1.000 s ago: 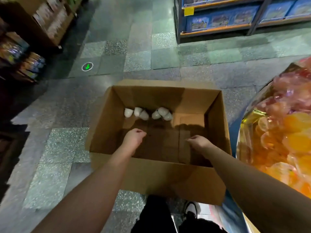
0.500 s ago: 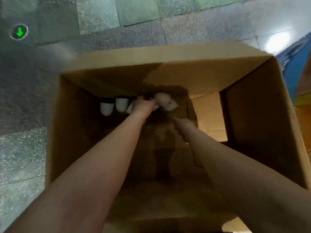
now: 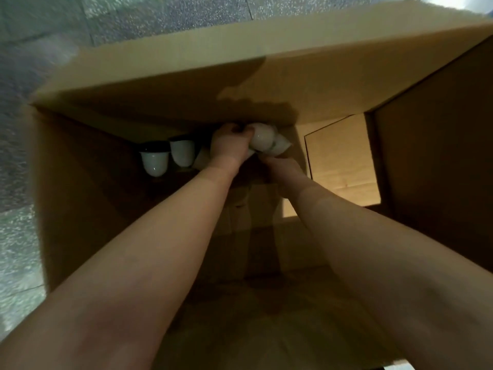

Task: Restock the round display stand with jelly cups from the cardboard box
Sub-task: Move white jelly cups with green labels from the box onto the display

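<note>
I look straight down into the open cardboard box [image 3: 432, 145]. Several white jelly cups lie against its far wall. My left hand [image 3: 229, 145] curls its fingers round one white cup [image 3: 262, 136] at the middle of that row. My right hand [image 3: 282, 169] reaches just below and to the right of that cup, beside another cup [image 3: 280, 148]; its fingers are hidden in shadow. Two more cups [image 3: 154, 162] [image 3: 182, 153] lie to the left, apart from both hands. The round display stand is out of view.
The box's tall walls enclose both forearms on all sides. Speckled grey floor tiles [image 3: 16, 236] show to the left and beyond the far wall. A lit patch of the box bottom [image 3: 341, 161] lies to the right of my hands.
My head has dropped closer over the box. Both hands moved from the box's middle to the cups at the far wall, and the left hand has taken hold of one.
</note>
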`<state>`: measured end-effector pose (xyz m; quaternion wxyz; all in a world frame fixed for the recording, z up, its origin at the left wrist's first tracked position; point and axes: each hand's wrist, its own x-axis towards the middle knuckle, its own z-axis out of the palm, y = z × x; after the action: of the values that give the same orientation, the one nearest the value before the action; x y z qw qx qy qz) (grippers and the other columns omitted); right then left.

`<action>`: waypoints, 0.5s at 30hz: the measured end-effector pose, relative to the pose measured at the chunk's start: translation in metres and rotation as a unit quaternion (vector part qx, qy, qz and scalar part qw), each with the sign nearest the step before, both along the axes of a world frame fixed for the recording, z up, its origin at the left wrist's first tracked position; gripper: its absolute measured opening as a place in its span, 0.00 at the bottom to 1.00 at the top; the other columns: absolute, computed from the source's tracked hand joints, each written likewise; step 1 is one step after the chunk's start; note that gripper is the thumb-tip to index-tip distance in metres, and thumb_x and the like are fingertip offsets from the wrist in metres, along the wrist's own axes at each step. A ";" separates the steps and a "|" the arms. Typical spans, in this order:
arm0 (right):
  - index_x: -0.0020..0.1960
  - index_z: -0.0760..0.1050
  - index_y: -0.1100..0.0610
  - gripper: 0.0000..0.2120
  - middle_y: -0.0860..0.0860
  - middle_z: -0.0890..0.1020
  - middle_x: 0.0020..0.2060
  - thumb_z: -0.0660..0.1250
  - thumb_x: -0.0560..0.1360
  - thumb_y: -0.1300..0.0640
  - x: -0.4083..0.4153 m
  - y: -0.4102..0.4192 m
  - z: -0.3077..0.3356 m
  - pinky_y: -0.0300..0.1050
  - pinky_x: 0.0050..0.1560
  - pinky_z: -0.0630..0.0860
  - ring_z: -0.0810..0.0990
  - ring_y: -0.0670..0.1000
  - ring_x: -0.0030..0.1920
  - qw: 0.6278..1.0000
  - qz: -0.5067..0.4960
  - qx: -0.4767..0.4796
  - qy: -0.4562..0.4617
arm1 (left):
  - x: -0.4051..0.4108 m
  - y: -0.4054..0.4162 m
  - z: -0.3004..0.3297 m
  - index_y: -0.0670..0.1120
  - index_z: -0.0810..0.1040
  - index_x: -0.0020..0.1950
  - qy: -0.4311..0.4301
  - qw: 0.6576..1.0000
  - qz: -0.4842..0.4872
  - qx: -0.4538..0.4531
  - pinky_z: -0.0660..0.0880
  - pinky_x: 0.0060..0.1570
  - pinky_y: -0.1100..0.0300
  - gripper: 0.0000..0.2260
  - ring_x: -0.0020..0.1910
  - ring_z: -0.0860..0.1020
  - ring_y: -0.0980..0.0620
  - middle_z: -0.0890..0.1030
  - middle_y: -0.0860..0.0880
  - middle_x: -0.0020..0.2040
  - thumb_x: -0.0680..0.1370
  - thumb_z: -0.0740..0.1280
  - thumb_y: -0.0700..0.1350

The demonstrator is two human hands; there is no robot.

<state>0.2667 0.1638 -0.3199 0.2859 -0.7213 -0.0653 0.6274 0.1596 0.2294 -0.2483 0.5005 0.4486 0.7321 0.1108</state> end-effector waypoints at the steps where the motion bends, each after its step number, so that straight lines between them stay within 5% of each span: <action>1: 0.65 0.76 0.57 0.31 0.55 0.84 0.53 0.78 0.65 0.48 -0.002 0.000 0.002 0.56 0.56 0.81 0.84 0.56 0.52 1.000 -0.006 0.002 0.008 | -0.001 -0.005 0.005 0.47 0.76 0.64 0.003 1.000 0.003 0.009 0.74 0.56 0.55 0.17 0.58 0.76 0.45 0.78 0.45 0.61 0.79 0.66 0.53; 5: 0.73 0.64 0.57 0.51 0.56 0.80 0.59 0.82 0.56 0.47 -0.006 0.003 -0.007 0.51 0.50 0.82 0.82 0.55 0.56 0.999 -0.036 0.019 0.013 | -0.018 -0.026 0.024 0.49 0.75 0.65 -0.002 0.997 0.055 0.051 0.74 0.57 0.55 0.17 0.58 0.76 0.49 0.77 0.49 0.61 0.78 0.66 0.54; 8: 0.74 0.64 0.56 0.60 0.54 0.80 0.61 0.80 0.47 0.37 -0.006 0.009 -0.027 0.54 0.57 0.80 0.80 0.55 0.59 0.999 -0.036 0.001 -0.017 | -0.035 -0.036 0.035 0.52 0.74 0.66 -0.029 0.994 0.087 0.059 0.76 0.57 0.56 0.18 0.58 0.77 0.52 0.77 0.52 0.61 0.77 0.67 0.56; 12: 0.70 0.70 0.59 0.37 0.56 0.79 0.61 0.75 0.68 0.41 -0.006 0.009 -0.017 0.56 0.62 0.76 0.79 0.58 0.60 0.998 -0.001 -0.033 -0.060 | -0.052 -0.043 0.047 0.51 0.74 0.67 -0.051 0.989 0.123 0.066 0.77 0.51 0.62 0.18 0.54 0.79 0.54 0.78 0.53 0.57 0.78 0.68 0.52; 15: 0.65 0.75 0.58 0.30 0.57 0.82 0.57 0.72 0.69 0.42 0.003 -0.003 -0.002 0.58 0.60 0.78 0.81 0.59 0.55 0.997 0.016 -0.051 -0.054 | -0.059 -0.051 0.061 0.52 0.75 0.64 -0.059 0.987 0.125 0.077 0.76 0.48 0.65 0.14 0.51 0.79 0.56 0.78 0.57 0.52 0.79 0.68 0.51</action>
<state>0.2700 0.1607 -0.3216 0.2347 -0.7668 -0.0594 0.5945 0.1003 0.1779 -0.1870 0.4885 0.3838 0.7411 0.2548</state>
